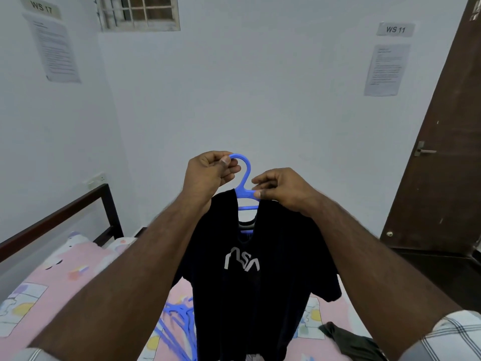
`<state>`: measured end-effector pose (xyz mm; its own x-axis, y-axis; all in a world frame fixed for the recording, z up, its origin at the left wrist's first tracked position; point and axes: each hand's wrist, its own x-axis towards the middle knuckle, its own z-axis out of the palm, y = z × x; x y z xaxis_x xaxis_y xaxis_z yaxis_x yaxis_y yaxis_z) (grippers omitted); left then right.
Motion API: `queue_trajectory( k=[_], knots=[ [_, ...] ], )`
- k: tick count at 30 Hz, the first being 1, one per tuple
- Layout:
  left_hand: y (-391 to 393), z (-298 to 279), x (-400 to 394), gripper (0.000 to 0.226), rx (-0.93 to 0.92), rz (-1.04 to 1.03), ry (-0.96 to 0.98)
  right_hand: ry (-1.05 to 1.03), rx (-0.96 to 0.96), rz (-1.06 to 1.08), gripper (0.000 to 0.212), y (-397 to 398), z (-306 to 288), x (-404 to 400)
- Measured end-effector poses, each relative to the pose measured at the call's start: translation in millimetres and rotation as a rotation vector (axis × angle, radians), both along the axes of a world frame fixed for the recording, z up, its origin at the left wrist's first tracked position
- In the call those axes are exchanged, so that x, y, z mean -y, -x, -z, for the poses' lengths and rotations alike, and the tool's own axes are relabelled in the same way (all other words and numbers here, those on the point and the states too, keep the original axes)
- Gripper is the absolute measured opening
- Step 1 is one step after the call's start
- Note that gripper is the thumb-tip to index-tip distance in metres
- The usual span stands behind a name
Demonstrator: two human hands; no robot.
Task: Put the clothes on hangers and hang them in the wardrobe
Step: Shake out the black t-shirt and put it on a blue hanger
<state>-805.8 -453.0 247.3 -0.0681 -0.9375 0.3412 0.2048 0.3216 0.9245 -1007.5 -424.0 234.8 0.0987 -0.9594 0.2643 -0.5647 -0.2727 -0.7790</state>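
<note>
hanger (pixel 244 175): blue
T-shirt (pixel 256 277): black, grey lettering on the chest
spare hangers (pixel 177 327): blue
bedsheet (pixel 78 272): pink with pale cartoon patches in yellow, white and lilac
crumpled garment (pixel 348 340): dark olive
door (pixel 442 152): dark brown
walls (pixel 260 87): pale bluish white
sleeve cuff (pixel 453 334): white with dark check lines

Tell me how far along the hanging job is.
Done: the black T-shirt sits on a blue hanger. In hand: the left hand pinches its hook, the right hand grips its neck. Left: hanging it up; spare hangers and a dark garment remain on the bed.
</note>
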Motion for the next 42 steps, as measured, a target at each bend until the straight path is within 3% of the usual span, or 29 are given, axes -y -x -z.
queue_trajectory(
  k=[6,10,17,23,34,38,42],
  knots=[
    [2,1,3,0.015,0.020,0.050,-0.006,0.202,0.130,0.034,0.018,-30,-19,6],
    [-12,7,7,0.018,0.098,0.096,-0.033,0.196,0.145,0.086,0.010,-32,-17,13],
    [-68,54,16,0.014,0.462,-0.054,-0.065,0.208,0.214,0.209,0.003,-22,-17,19],
    [-78,73,19,0.012,0.797,-0.107,0.021,0.230,0.204,0.219,0.001,-24,-22,19],
    [-120,94,34,0.013,0.897,-0.313,-0.103,0.268,0.212,0.262,0.005,-1,-20,18],
    [-102,85,27,0.019,0.933,-0.361,0.014,0.261,0.213,0.250,0.005,-9,-16,17],
    [-67,71,15,0.026,1.005,-0.246,0.126,0.264,0.209,0.245,0.005,-16,-14,17]
  ],
)
